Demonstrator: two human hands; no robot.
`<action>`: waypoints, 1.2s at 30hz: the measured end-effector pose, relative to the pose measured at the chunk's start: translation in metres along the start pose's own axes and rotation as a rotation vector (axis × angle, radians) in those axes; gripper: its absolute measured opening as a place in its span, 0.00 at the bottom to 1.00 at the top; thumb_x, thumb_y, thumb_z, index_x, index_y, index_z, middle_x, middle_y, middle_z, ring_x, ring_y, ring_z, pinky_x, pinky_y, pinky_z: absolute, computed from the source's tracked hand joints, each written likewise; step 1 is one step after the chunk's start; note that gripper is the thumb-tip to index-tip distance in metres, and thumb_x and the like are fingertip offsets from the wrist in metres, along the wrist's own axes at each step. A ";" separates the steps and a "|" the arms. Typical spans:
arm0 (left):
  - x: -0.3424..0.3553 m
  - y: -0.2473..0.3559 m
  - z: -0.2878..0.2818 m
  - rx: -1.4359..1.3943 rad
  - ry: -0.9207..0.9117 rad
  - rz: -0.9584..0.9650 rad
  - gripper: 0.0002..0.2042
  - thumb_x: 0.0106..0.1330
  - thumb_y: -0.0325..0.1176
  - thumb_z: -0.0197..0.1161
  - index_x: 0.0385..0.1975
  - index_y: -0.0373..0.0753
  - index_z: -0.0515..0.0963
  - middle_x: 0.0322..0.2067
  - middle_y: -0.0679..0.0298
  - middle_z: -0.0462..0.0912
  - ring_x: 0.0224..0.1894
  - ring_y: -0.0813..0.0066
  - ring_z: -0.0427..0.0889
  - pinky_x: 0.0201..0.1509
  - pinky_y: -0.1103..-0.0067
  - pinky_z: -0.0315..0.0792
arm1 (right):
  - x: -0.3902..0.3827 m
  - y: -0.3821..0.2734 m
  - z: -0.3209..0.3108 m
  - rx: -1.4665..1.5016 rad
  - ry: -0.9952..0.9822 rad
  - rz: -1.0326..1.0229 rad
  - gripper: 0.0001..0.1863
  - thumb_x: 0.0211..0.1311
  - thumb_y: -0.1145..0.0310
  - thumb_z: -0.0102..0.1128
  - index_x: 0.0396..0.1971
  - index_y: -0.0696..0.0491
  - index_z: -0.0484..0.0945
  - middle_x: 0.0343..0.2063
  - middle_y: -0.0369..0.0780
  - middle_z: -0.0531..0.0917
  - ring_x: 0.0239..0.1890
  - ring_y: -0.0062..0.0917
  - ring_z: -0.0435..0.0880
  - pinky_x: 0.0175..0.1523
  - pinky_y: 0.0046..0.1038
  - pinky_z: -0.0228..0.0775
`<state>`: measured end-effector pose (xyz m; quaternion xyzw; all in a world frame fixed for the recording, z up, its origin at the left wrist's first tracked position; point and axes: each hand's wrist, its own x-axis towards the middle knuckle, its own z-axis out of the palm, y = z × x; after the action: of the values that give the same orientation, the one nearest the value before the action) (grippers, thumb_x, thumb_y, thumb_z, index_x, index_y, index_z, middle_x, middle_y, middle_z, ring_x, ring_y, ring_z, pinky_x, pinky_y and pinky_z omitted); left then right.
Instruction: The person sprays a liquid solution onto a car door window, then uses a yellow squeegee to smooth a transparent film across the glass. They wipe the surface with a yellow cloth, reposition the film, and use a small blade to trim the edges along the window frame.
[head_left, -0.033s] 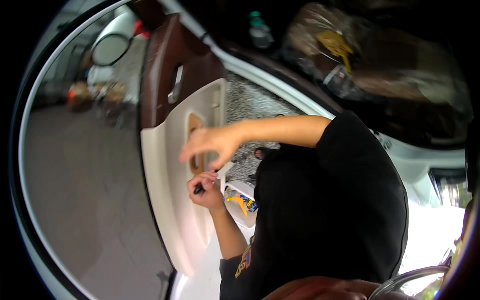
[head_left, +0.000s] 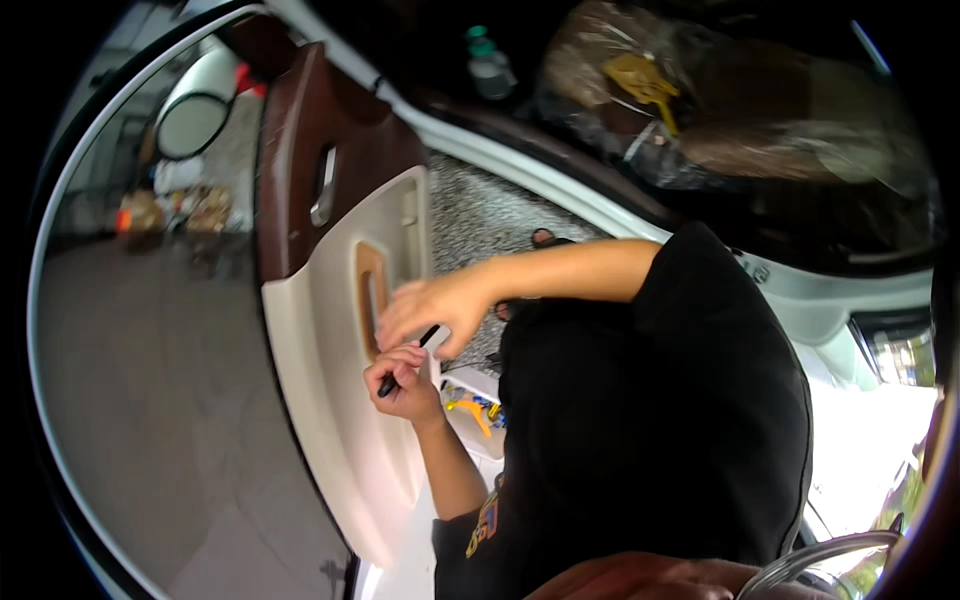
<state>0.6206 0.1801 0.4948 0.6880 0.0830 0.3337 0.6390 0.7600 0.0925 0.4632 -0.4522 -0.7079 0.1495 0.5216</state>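
My left hand (head_left: pixel 402 388) is closed round the black handle of a slim tool (head_left: pixel 428 338). The handle's butt pokes out below the fist, and a pale flat end sticks out on the other side. Just above it, my right hand (head_left: pixel 435 310) is palm down and slightly blurred, fingers stretched out and thumb apart. Its fingertips come close to the left knuckles; whether they touch I cannot tell. Both hands are in front of a cream and brown car door panel (head_left: pixel 315 330), beside its tan-framed pull handle (head_left: pixel 366 300).
A white tray (head_left: pixel 485 445) below my right hand holds a yellow tool (head_left: pixel 470 415) and small items. Door glass (head_left: pixel 160 400) fills the left. At the upper right, the dark car interior holds a green-capped bottle (head_left: pixel 490 65), plastic-wrapped brown material (head_left: pixel 770 140) and another yellow tool (head_left: pixel 640 80).
My right hand has moved down toward the left one, its fingers drawing nearer the left knuckles. My left hand keeps its hold on the tool. The whole view has shifted slightly.
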 end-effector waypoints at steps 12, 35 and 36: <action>0.002 -0.147 0.141 0.391 -0.889 -0.661 0.19 0.60 0.33 0.55 0.49 0.35 0.66 0.41 0.55 0.77 0.45 0.66 0.75 0.50 0.74 0.67 | -0.445 0.028 -0.156 -0.629 0.601 1.803 0.22 0.50 0.58 0.52 0.43 0.55 0.70 0.37 0.51 0.77 0.43 0.43 0.75 0.48 0.38 0.66; -0.109 -0.313 0.153 0.592 -0.760 -1.185 0.13 0.63 0.39 0.52 0.40 0.36 0.71 0.29 0.59 0.79 0.32 0.73 0.78 0.38 0.79 0.71 | -0.644 -0.105 -0.430 -1.725 -0.127 1.986 0.21 0.53 0.53 0.53 0.42 0.52 0.71 0.35 0.47 0.79 0.39 0.40 0.79 0.43 0.37 0.70; -0.100 -0.317 0.156 0.609 -0.803 -1.181 0.13 0.63 0.39 0.52 0.40 0.36 0.71 0.29 0.59 0.79 0.32 0.73 0.78 0.38 0.79 0.71 | -0.628 -0.094 -0.420 -1.592 -0.031 1.911 0.21 0.52 0.52 0.54 0.40 0.52 0.72 0.35 0.47 0.79 0.39 0.40 0.78 0.43 0.36 0.70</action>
<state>0.7317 0.0511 0.1697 0.7433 0.2858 -0.3747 0.4749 1.1110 -0.5680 0.3214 -0.9747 0.0047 0.0039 -0.2236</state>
